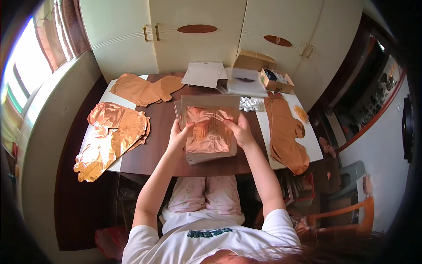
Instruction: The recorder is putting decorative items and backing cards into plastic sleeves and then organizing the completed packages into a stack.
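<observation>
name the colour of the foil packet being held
The foil packet is shiny copper, best seen in the head view.

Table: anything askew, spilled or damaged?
Slightly askew: under the copper packet held between the left hand and right hand, the stack has uneven edges, jutting out at left and near the bottom rather than lining up. No spill or clear damage shows.

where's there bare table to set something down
Brown wood between the shiny foil shapes and left hand; a narrower strip between right hand and right white sheet. Crowded: middle, with the packets; back right, around box and silvery pieces.
</observation>
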The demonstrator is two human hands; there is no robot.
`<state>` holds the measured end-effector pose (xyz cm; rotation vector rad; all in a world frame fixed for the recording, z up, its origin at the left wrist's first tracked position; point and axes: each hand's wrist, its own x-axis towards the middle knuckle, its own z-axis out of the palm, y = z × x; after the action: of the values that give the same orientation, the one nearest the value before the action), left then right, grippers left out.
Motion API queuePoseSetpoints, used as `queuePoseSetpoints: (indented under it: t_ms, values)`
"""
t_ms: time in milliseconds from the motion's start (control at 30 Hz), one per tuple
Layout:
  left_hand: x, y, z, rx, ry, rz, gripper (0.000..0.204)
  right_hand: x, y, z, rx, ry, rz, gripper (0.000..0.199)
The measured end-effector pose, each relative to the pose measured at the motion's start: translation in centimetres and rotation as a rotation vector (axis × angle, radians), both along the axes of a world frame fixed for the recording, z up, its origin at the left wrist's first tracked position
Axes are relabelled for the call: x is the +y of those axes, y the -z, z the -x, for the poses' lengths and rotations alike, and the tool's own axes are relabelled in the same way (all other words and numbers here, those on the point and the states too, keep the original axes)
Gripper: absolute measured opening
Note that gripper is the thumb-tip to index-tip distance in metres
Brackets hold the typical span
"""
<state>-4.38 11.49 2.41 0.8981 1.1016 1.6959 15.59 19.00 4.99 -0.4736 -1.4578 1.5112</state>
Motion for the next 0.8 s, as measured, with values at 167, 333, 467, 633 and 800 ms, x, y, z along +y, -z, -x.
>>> queuePoseSetpoints:
  t_ms: [167, 333, 467, 633, 800]
  values:
    - [-2.9, -0.4, 0.7, 0.253, 0.077, -0.329, 0.039, -1.5, 1.9, -1.1, 0.049, 0.078, -0.209, 0.053]
    - [-4.5, 1.3, 0.6, 0.183, 0.142, -0.181, 0.062, -3.9, 2.5, -1.0, -0.310, 0.034, 0.139, 0.079]
    - [-3.4, 3.2, -0.1, 0.316, -0.037, -0.365, 0.056, -2.2, 6.4, -0.6, -0.331, 0.162, -0.223, 0.081]
    - [-2.6, 3.2, 0.2, 0.311, -0.068, -0.313, 0.055, -2.7, 5.6, 0.5, -0.230, 0.138, -0.113, 0.051]
    - [-2.9, 4.8, 0.9, 0.330, 0.036, -0.204, 0.055, -3.3, 5.2, 1.0, -0.147, 0.152, -0.071, 0.024]
